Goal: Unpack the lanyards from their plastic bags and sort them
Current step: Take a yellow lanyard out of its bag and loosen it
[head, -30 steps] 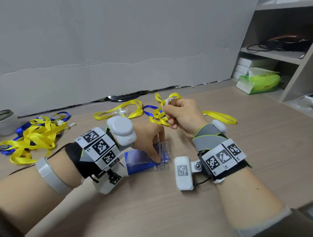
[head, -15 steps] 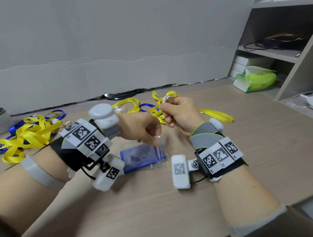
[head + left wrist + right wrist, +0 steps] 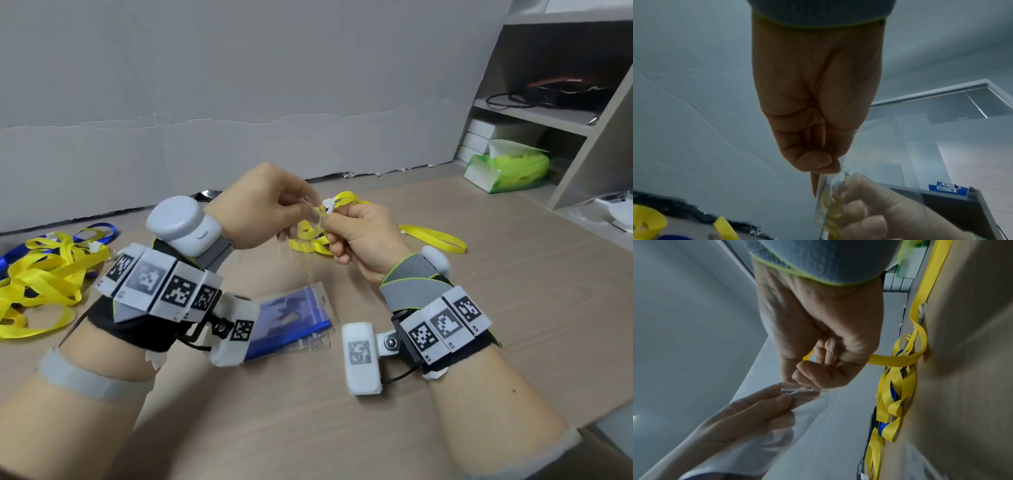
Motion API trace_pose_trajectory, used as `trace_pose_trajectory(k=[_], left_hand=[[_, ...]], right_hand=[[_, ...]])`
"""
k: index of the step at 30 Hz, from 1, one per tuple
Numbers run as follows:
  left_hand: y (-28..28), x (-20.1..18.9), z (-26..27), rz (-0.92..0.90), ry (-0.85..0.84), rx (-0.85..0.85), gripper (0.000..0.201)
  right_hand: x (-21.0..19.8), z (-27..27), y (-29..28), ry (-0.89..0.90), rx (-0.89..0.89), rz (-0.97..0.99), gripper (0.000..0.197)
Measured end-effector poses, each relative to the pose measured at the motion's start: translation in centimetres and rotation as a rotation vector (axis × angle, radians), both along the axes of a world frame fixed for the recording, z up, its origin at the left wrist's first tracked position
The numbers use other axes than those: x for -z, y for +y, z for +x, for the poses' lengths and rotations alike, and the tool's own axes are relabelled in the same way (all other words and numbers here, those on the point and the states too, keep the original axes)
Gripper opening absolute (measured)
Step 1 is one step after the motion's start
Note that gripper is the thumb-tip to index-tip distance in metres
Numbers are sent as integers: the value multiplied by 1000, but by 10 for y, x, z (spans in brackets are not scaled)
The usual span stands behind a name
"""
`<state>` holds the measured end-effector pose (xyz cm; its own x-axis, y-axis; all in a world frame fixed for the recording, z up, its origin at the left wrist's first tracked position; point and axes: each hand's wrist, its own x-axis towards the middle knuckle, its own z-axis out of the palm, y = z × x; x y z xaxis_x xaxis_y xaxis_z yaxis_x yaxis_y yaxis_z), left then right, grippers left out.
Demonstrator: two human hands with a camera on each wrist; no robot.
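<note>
Both raised hands, left hand and right hand, pinch a clear bag.

Probably an office: desk, shelving.

The left hand and right hand meet mid-frame in the head view, and what they pinch between them, a clear plastic bag, is nearly invisible there (only a faint sheen). The left wrist rig covers the near corner of the blue card holder. The yellow lanyard pile runs off the left edge. In the left wrist view the right hand is blurred and cut off at the bottom.
</note>
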<state>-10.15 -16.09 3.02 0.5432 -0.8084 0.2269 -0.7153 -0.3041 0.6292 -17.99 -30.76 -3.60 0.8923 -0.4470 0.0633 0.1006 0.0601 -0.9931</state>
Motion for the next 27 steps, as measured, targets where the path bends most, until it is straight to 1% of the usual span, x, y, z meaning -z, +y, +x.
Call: trace_pose_trajectory(k=[4,8,10,16,18,19,21,24,27], left_hand=[[0,4,-1,72,-128,13,27],[0,6,-4,87,-238,6,29],[0,4,-7,81,-289,6,30],[-3,-2,-14,63,-429,2,35],[-4,-1,-14,46,-448,-5,33],[-5,-1,-14,39,-445,-12,32],[-6,-1,-14,31,-398,-31,30],[-6,0,-11,5,-224,-52,24],[-6,-3,-7,22,-132,-73,22]], right_hand=[[-1,-1,1,14,16,21,27],[-4,-1,2,40,12,85,25],[-6,-1,1,44,9,157,26],[-13,-3,-1,-3,-23,492,23],[-14,-2,-1,-12,-24,551,23],[-15,-2,-1,-17,-8,538,23],[-14,-1,0,-25,50,402,22],[-12,0,1,-49,108,151,25],[-12,1,2,-66,130,18,26]])
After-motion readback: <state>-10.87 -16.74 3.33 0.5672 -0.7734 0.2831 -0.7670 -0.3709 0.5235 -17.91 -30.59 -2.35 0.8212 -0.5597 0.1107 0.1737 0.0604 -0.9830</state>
